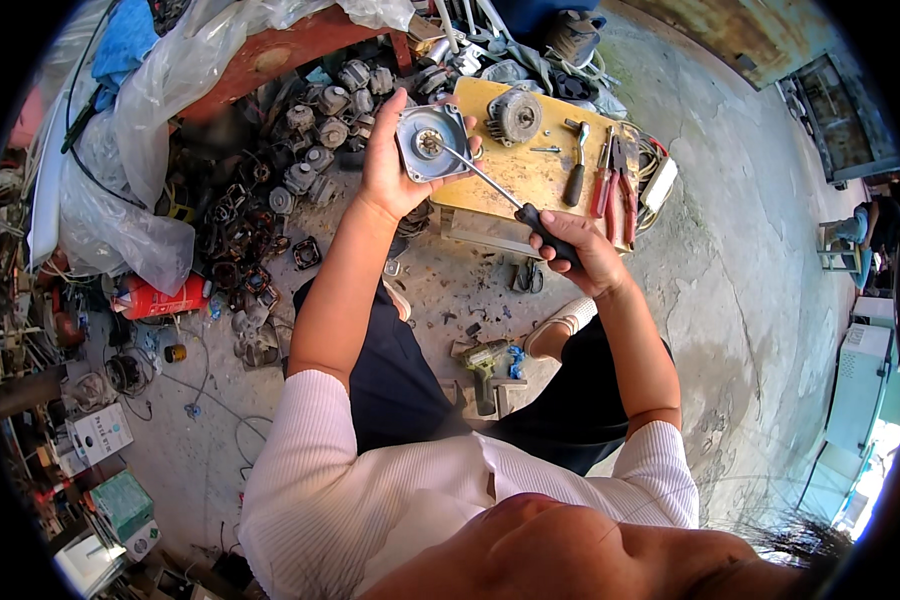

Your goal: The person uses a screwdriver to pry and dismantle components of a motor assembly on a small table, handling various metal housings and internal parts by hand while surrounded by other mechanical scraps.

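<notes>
My left hand (390, 175) grips a square silver metal housing (418, 131) with a round hub in its middle, raised over the near left corner of a yellow worktop (490, 190). My right hand (575, 250) is closed on the black handle of a long screwdriver (500, 188), whose tip reaches the hub. On the worktop lie a round grey motor part (513, 118), a small bolt (546, 148), a ratchet wrench (576, 175), red-handled pliers or cutters (625, 190) and another red-handled tool (600, 190).
A heap of motors (310, 150) covers the floor at left, beside draped plastic sheeting (120, 200) and a red cylinder (160, 297). A cordless drill (485, 370) is between my legs. Another person (875, 230) is at the far right, near pale cabinets (855, 380).
</notes>
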The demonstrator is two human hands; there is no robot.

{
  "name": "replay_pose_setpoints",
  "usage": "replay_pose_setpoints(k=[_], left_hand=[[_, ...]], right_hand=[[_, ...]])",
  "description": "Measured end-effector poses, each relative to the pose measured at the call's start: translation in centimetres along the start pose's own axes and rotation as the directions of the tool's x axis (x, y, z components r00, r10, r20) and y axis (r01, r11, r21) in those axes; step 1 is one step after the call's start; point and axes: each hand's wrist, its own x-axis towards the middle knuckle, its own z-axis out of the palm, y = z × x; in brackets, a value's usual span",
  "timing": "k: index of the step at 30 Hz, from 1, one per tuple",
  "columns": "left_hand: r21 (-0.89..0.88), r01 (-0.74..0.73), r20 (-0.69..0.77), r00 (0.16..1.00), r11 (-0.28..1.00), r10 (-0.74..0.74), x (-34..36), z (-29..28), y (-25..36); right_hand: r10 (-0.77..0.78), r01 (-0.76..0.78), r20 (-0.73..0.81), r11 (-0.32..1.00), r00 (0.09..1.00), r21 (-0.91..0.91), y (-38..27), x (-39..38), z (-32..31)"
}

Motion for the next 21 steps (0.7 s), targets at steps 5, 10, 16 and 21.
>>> replay_pose_setpoints(k=[5,10,16,21], left_hand=[[0.127,-0.063,-0.044,0.997,0.99,0.069,0.0,-0.1,0.0],[0.382,-0.171,-0.034,0.979,0.908,0.199,0.0,0.5,-0.3],[0.419,-0.184,-0.016,0.977,0.889,0.21,0.0,0.7,-0.5],[0.434,-0.181,-0.016,0.978,0.883,0.208,0.1,0.8,-0.7]], right_hand=[[-0.096,0.09,-0.027,0.983,0.995,-0.163,-0.2,-0.2,0.2],[-0.147,0.128,-0.04,0.944,0.988,-0.303,-0.5,-0.8,0.5],[-0.133,0.108,-0.062,0.943,0.989,-0.316,-0.7,-1.1,0.9],[-0.14,0.113,-0.061,0.939,0.988,-0.324,-0.7,-1.2,0.8]])
